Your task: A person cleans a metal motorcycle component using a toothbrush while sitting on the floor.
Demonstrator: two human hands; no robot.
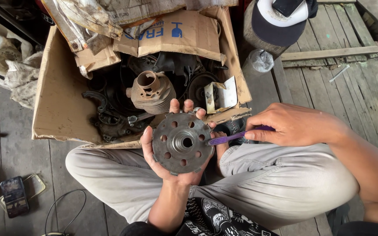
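Hands are working over the lap of a person sitting cross-legged on a plank floor [355, 96]. The left hand [171, 144] is cupping one round metal disc [181, 142] from behind, fingers wrapped over its top and left edges — the disc is facing up, tilted slightly toward the camera. Around its raised central hub, eight round holes are showing in a ring, though counting is uncertain where fingers cover the rim. The right hand [292, 124] is pinching one purple toothbrush [232, 137], with the bristle end touching the disc's right edge.

Just beyond the disc, one open cardboard box [60, 100] is sitting with its near flap touching the knees; dark engine parts and one finned cylinder [152, 91] are lying inside. Open room is lying to the right, where bare planks are running past the right forearm. At lower left, one phone [14, 196] is lying flat on the floor — well apart from both hands.
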